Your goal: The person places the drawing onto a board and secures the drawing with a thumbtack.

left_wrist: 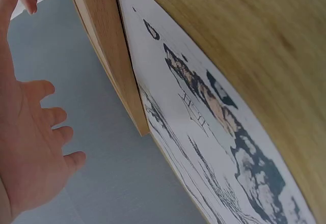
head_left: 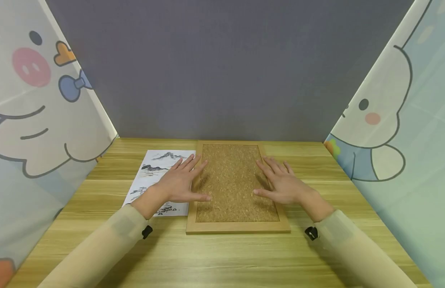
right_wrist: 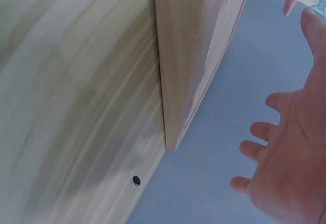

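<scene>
A cork board [head_left: 236, 180] with a pale wooden frame lies flat on the table. My left hand [head_left: 180, 182], fingers spread, hovers over the board's left edge and the paper beside it. Over the board's right edge my right hand [head_left: 281, 182] is spread in the same way, palm down. Neither hand holds anything; in the wrist views both the left hand [left_wrist: 35, 137] and the right hand [right_wrist: 290, 147] hang above the board's frame. A white sheet with ink landscape drawings [head_left: 154, 170] lies left of the board, partly hidden under the left hand and forearm.
The wood-grain table [head_left: 240, 260] ends at a grey panel [head_left: 222, 68] behind. Cartoon-printed cloth walls stand at the left [head_left: 38, 104] and right [head_left: 398, 120]. A small dark round spot [right_wrist: 136, 180] marks the tabletop right of the board.
</scene>
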